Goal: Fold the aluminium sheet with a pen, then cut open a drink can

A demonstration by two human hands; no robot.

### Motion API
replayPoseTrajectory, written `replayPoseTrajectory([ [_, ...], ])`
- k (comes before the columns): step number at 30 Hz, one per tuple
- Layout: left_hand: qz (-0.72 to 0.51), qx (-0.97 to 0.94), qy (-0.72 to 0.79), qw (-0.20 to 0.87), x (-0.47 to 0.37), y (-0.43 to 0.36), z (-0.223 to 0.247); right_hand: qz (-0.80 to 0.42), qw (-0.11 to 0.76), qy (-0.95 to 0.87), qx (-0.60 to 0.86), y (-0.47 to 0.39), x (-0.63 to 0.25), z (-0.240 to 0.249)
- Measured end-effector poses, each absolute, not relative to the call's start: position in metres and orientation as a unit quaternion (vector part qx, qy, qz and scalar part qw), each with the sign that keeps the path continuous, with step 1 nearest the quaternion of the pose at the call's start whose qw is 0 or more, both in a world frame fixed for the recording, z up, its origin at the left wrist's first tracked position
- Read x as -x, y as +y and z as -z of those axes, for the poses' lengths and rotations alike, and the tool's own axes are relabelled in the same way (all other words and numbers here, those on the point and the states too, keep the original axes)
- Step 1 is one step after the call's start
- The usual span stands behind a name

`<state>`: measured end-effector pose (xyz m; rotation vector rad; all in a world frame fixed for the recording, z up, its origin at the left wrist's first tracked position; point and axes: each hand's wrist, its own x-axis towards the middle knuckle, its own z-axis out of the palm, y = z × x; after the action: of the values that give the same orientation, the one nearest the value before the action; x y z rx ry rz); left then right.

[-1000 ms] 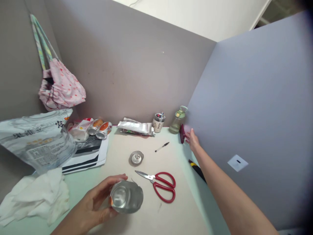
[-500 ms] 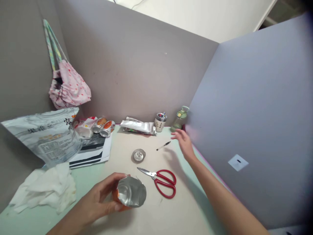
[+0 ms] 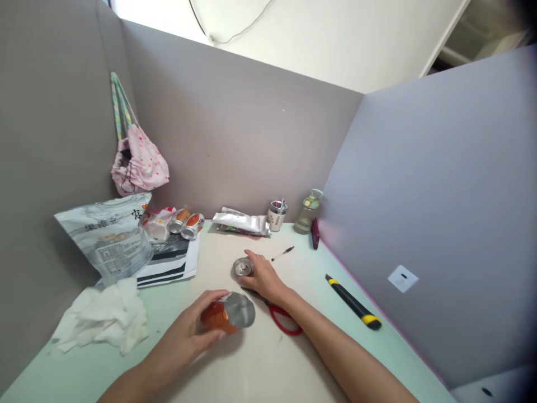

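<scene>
My left hand [image 3: 195, 327] is wrapped round an orange can [image 3: 218, 317] whose cut, silvery open end faces right. Beyond it, my right hand [image 3: 262, 275] has its thumb and fingers round the edge of a small round metal can end [image 3: 243, 267] lying on the table. Red-handled scissors [image 3: 285, 321] lie partly hidden under my right wrist and forearm. A black and clear pen [image 3: 282, 253] rests just past my right hand.
A black and yellow cutter [image 3: 353, 301] lies at the right. Crumpled tissue [image 3: 103, 316], a foil bag [image 3: 113, 238], papers [image 3: 168, 263] and two cans are at the left. A pen cup [image 3: 277, 215], silver packets [image 3: 241, 222] and a green bottle [image 3: 307, 212] stand along the back.
My right hand has moved left and down from beside the pen to the metal can end and closed on it. The can in my left hand is turned more sideways. The camera view has shifted.
</scene>
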<state>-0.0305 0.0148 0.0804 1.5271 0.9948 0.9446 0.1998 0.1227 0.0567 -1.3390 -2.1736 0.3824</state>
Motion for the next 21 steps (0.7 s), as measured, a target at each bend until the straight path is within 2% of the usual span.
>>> replayPoseTrajectory([
  [8, -0.437, -0.576, 0.44, 0.533, 0.032, 0.02, -0.062, -0.056, 0.361, -0.811, 0.456, 0.08, -0.205, -0.071],
  [13, -0.442, -0.565, 0.427, 0.55, 0.031, 0.021, -0.061, -0.012, 0.378, -0.811, 0.446, 0.058, -0.213, -0.077],
  [21, -0.428, -0.602, 0.37, 0.563, 0.035, 0.023, -0.069, -0.077, 0.385, -0.752, 0.529, 0.095, -0.234, -0.056],
])
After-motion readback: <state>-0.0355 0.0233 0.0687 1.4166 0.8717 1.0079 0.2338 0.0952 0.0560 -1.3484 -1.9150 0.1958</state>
